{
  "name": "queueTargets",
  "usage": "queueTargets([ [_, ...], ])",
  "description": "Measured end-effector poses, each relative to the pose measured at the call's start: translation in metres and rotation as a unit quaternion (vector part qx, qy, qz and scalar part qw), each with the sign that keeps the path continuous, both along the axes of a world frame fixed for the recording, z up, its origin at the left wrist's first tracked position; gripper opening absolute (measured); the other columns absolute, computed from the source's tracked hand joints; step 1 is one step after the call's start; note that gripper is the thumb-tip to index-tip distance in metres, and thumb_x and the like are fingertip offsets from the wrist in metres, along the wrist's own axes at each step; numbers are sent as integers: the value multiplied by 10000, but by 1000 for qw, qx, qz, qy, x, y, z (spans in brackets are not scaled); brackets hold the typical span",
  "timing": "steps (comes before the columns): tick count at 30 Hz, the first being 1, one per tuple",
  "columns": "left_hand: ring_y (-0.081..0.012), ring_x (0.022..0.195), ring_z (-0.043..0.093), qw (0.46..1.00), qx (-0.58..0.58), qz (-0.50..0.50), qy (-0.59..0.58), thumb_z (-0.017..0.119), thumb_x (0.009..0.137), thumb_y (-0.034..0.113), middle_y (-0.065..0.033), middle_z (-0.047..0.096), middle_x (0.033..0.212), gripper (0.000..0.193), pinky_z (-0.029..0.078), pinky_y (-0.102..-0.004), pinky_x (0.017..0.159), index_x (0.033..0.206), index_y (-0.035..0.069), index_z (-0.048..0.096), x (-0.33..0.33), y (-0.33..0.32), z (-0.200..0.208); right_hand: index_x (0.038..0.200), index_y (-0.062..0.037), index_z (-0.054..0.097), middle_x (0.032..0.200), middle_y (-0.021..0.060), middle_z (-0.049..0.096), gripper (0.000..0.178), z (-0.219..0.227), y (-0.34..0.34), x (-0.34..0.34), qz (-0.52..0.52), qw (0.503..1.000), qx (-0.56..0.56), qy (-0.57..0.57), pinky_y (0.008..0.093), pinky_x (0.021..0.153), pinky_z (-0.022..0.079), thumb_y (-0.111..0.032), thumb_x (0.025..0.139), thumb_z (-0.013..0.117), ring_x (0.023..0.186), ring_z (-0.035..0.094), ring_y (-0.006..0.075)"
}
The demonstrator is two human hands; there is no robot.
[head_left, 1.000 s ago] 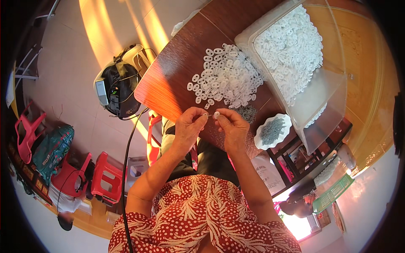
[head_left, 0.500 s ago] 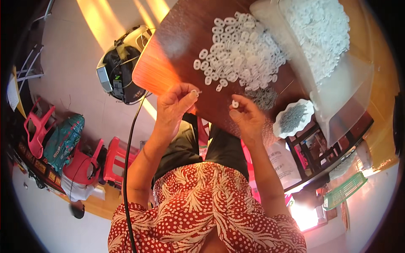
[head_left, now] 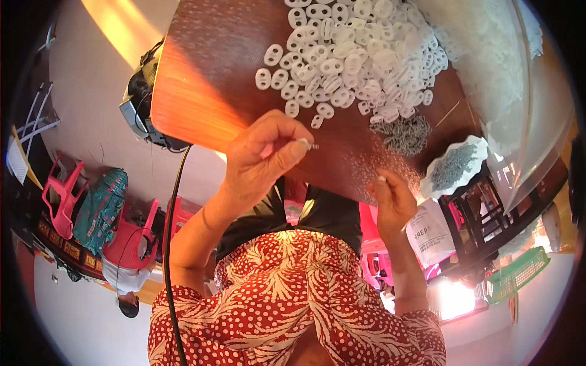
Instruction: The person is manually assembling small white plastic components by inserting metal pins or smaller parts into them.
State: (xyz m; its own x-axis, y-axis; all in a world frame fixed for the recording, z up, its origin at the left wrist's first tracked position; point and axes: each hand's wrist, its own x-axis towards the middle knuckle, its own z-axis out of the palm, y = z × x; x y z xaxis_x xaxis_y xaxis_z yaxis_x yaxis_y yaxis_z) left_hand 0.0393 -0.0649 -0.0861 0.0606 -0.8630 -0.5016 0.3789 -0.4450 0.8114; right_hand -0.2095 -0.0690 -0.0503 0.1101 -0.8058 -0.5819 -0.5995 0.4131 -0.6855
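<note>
My left hand (head_left: 259, 158) is raised over the near edge of the brown table (head_left: 226, 79), thumb and forefinger pinched together. From the pinch a thin ribbed metal spring (head_left: 313, 146) points right, beside a bit of white plastic mostly covered by the fingers. My right hand (head_left: 394, 201) is lower and to the right, at the table's edge, with its fingers closed. A small white plastic piece (head_left: 381, 179) shows at its fingertips, largely hidden. Beyond both hands lies a heap of white oval two-hole plastic pieces (head_left: 354, 61). A grey pile of small springs (head_left: 406, 134) is nearer my right hand.
Right of the spring pile stands a white scalloped dish (head_left: 478, 149) holding more grey bits. A large clear plastic bag (head_left: 543, 116) of white pieces fills the far right. A black cable (head_left: 168, 256) runs down on the left. Pink stools (head_left: 131, 244) and a green basket (head_left: 519, 274) are around.
The view has shifted, bringing the table closer. My left hand has moved right and nearer the heap. My right hand has drawn lower and to the right, turning its white piece mostly out of sight.
</note>
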Motion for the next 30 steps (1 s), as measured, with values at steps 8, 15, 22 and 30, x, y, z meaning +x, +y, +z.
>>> queueTargets([
  [8,-139,679,504,988,-90,-107,-58,603,818,7,-93,542,819,57,410,-244,592,850,-23,567,11,-8,-7,941,33,610,749,116,608,206,-21,-27,16,152,965,-195,-85,323,545,467,-24,752,668,665,586,264],
  [15,-212,682,548,963,-191,-168,-89,648,767,-1,-95,574,780,77,432,-307,596,828,2,601,17,-7,-14,943,28,609,724,111,609,227,-22,-31,19,187,960,-173,-119,325,513,459,-29,739,690,591,578,244],
  [22,-228,654,580,942,-273,-182,-77,652,766,8,-84,589,784,96,466,-317,552,849,20,605,16,4,-25,937,46,603,747,114,591,319,-39,-26,22,232,917,-263,-191,285,434,443,58,641,721,553,562,246],
  [30,-155,672,538,974,-170,-100,-112,608,806,-8,-69,563,794,43,429,-243,582,833,7,579,-6,8,-3,1081,28,528,795,118,622,239,4,-12,38,-55,981,2,-184,250,573,462,3,844,547,652,563,151],
])
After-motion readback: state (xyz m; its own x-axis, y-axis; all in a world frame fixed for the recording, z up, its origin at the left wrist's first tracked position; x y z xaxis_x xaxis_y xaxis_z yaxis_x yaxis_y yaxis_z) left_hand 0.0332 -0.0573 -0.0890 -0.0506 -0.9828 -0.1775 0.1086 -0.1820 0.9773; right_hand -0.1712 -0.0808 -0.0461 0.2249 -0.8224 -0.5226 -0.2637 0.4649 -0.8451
